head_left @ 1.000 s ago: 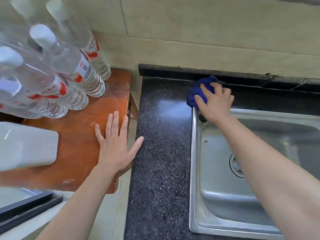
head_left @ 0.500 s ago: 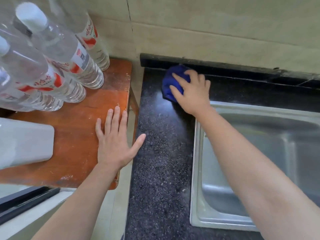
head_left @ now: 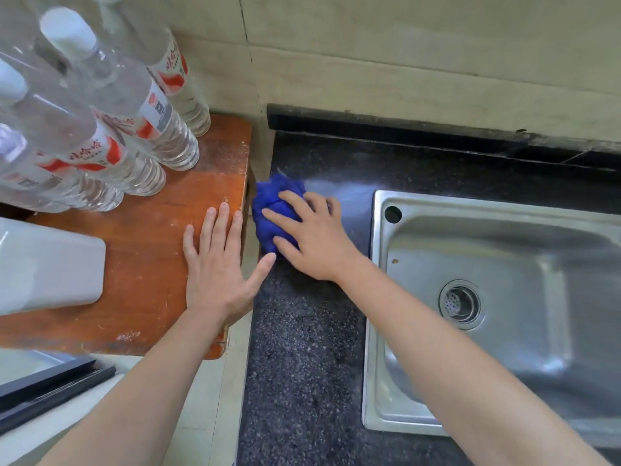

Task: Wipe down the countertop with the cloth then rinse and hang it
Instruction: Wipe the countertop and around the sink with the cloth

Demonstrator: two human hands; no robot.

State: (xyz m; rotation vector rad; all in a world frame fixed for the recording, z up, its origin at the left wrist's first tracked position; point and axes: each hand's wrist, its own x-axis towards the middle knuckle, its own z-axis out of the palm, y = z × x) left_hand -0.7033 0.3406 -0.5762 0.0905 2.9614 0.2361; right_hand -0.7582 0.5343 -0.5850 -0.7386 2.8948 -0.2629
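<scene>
Beige tiled wall (head_left: 403, 62) at the far side, with a black upstand (head_left: 403, 129) running along its foot. Below it lies a dark speckled countertop (head_left: 302, 364). A stainless steel sink (head_left: 376, 331) is set into the countertop's right part; it has a round drain strainer (head_left: 460, 304) in the basin and an open tap hole (head_left: 392, 214) at its far left corner.

A blue cloth (head_left: 272, 203) sits bunched on the countertop's left edge, left of the sink's far left corner and just beside the wooden table (head_left: 144, 264). The right hand (head_left: 316, 240) lies on top of the cloth. Its fingers are spread and laid fairly straight across the bundle, with the thumb along the near side, pressing it onto the stone.

The left hand (head_left: 218, 264) rests flat on the table's right edge, holding nothing. Its fingers are straight and close together. The thumb is splayed right across the gap toward the countertop, its tip just short of the cloth.

On the table's far left stand several clear plastic bottles (head_left: 127, 105) with red and white labels. A white container (head_left: 47, 267) sits at the near left.
</scene>
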